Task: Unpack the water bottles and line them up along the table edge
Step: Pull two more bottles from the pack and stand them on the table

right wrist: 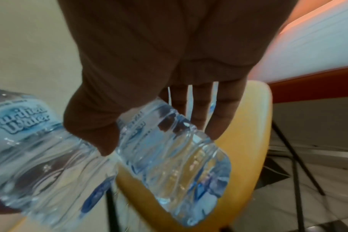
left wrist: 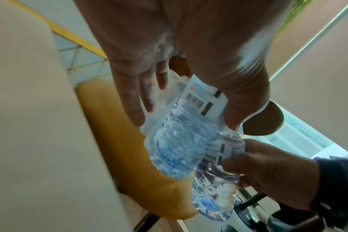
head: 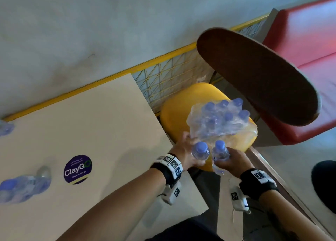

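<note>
A torn shrink-wrapped pack (head: 221,119) of several blue-capped water bottles sits on a yellow chair seat (head: 174,113) beside the beige table (head: 109,122). Just in front of the pack, my left hand (head: 186,151) grips one clear bottle (head: 200,151) by its body. My right hand (head: 234,160) grips a second bottle (head: 220,151) close beside it. In the left wrist view, fingers and thumb curl round the left bottle (left wrist: 179,141), with the right-hand bottle (left wrist: 215,188) below it. In the right wrist view, the right-hand bottle (right wrist: 173,157) is held between thumb and fingers.
Several bottles (head: 23,186) stand at the table's left side, with another (head: 5,128) at the far left edge. A round ClayGo sticker (head: 77,169) is on the tabletop. A dark round tabletop (head: 254,77), red bench (head: 309,41) and yellow mesh barrier (head: 172,73) surround the chair.
</note>
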`<state>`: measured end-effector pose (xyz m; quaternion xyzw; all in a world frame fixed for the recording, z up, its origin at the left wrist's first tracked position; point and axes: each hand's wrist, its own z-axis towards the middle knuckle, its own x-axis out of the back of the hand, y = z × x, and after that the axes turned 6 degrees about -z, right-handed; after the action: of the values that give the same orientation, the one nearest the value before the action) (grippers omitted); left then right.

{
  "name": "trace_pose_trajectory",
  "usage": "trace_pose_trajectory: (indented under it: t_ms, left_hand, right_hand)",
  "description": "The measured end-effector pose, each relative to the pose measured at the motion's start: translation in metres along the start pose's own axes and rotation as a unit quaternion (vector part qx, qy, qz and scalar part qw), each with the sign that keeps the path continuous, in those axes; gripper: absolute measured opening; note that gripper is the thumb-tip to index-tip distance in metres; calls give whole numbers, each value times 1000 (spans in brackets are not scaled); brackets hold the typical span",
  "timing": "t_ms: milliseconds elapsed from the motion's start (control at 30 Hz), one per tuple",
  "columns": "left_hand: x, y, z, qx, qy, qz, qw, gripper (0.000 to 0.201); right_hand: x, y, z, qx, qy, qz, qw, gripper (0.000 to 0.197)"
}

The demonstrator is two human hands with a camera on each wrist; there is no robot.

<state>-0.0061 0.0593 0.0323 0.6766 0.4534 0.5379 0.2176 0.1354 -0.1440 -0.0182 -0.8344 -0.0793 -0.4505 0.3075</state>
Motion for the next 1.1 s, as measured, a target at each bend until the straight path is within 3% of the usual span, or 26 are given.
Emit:
trace_pose_trajectory:
  t_ms: [133, 233, 333, 467, 533, 600, 766, 966, 1100]
  left_hand:
    - [32, -55, -77, 58, 59, -46, 996, 43]
    - [58, -104, -153, 120, 125, -69, 982, 70]
    - [77, -175, -233, 209, 211, -103, 949, 68]
    - [98, -264, -331, 287, 263, -120, 913, 54]
    - [112, -287, -371, 312, 303, -117, 893, 52]
    - [124, -303, -403, 324, 343, -135, 871, 54]
    - [150, -341, -451, 348, 403, -177, 828, 59]
    - [175, -367, -464, 333, 413, -193, 825, 58]
    - [189, -370, -459, 330, 390, -176, 842, 37]
  right_hand:
    - [-35, -54, -22, 81, -95, 34, 992, 39]
    - [-73, -110, -29, 135, -144, 26, 980, 49]
    - [-116, -184, -36, 206, -180, 20, 962, 52]
    - [-181, -289, -51, 283, -208, 10, 936, 56]
    - [-212, -341, -65, 302, -217, 14, 928, 58]
    - [-241, -389, -79, 319, -222, 6, 921, 49]
    - [-303, -472, -107, 298, -221, 25, 928, 33]
    - [-350, -519, -123, 280, -184, -13, 942, 60]
    - [-358, -535, -128, 275, -152, -47, 948, 48]
